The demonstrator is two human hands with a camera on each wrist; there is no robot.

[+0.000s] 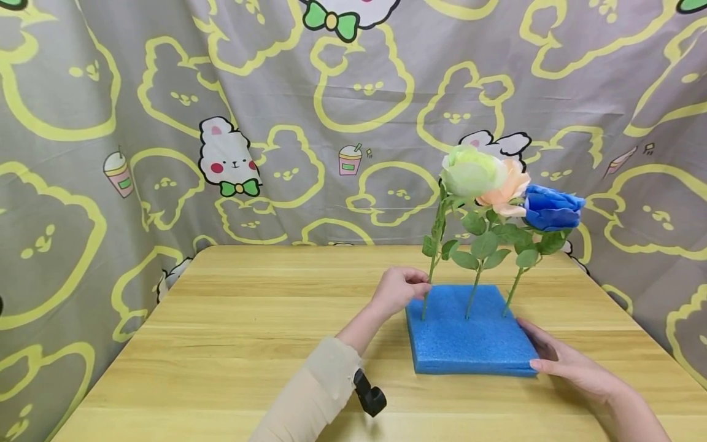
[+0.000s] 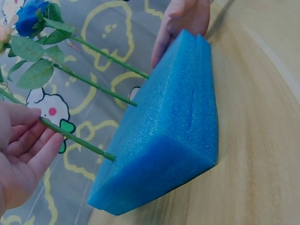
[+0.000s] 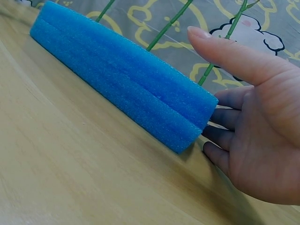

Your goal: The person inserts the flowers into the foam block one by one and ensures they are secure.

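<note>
Three artificial roses stand in a blue foam block (image 1: 469, 347) on the table: a pale green rose (image 1: 471, 172) at left, a peach rose (image 1: 504, 191) in the middle, and a blue rose (image 1: 553, 209) leaning right. My left hand (image 1: 399, 291) pinches the green rose's stem (image 2: 77, 139) a little above the foam. In the left wrist view this stem's lower end meets the foam top. My right hand (image 1: 571, 363) rests at the block's right side, its fingers (image 3: 225, 117) extended along that side. Its thumb (image 3: 234, 54) lies straight in the right wrist view.
The wood-grain table (image 1: 248, 331) extends left of the block and in front of it. Behind hangs a grey patterned curtain (image 1: 298, 202). A black clip-like piece (image 1: 371, 396) is attached at my left sleeve (image 1: 320, 393).
</note>
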